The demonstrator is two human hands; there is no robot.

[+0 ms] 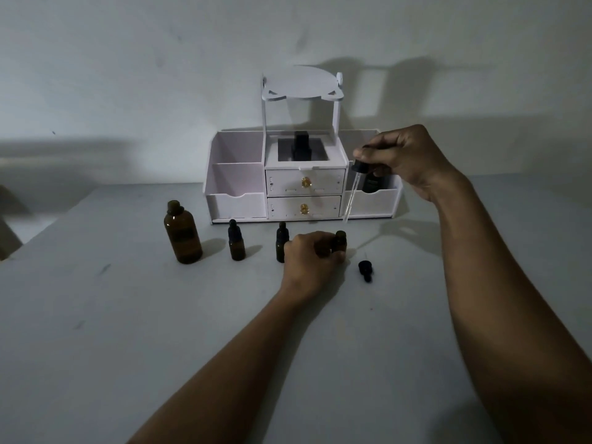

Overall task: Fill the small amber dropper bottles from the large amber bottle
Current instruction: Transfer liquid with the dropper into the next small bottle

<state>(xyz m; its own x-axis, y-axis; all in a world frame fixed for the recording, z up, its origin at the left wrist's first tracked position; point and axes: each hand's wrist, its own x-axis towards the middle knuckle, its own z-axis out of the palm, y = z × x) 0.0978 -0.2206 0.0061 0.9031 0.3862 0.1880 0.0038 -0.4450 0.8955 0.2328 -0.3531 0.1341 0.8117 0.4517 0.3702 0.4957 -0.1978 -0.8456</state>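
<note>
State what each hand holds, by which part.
Right hand pinches the glass dropper pipette by its black cap; left hand grips the uncapped small amber bottle by its body.

At frame centre the left grip point(312, 253) holds an open small bottle point(340, 241) upright on the counter point(128, 315). Up and right, the right grip point(407, 158) pinches a dropper point(349, 195), tube down. Left stand two capped bottles point(236, 241) point(281, 240) and a large bottle point(183, 233). A loose cap point(365, 270) lies right.

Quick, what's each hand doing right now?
Left hand: gripping a small uncapped amber bottle.
Right hand: pinching a dropper by its black cap, glass pipette hanging down.
</note>
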